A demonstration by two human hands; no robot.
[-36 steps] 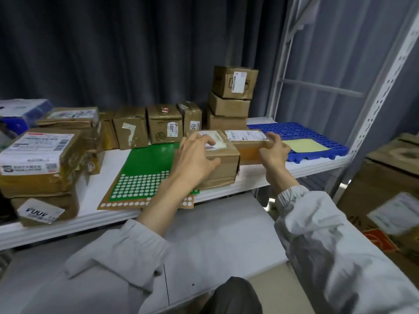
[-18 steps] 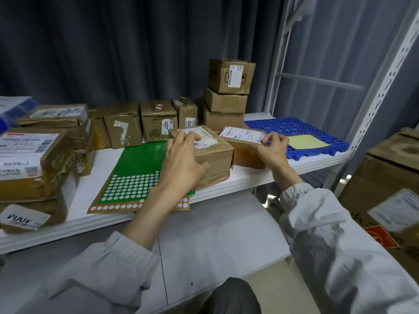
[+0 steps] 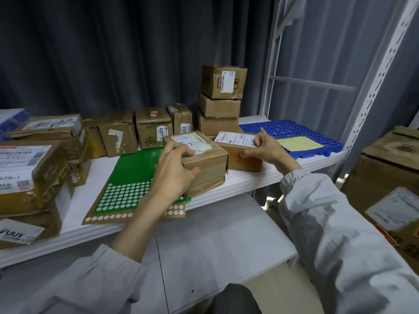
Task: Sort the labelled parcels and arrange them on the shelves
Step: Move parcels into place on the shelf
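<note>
Parcel under my left hand: a brown cardboard box with a white printed label on top.
Parcel at my right hand: an orange-brown cardboard box, white label with black print.
Sheet beneath my box: a green flat card covered in rows of white dots, brown along its near edge.
Mat: a blue plastic grid of small holes, with a pale yellow paper sheet on it.
Shelf: a white board.
My sleeves: light grey.
Backdrop: a dark grey pleated curtain.
Stack at the back: three brown boxes, the top one with a white label.
</note>
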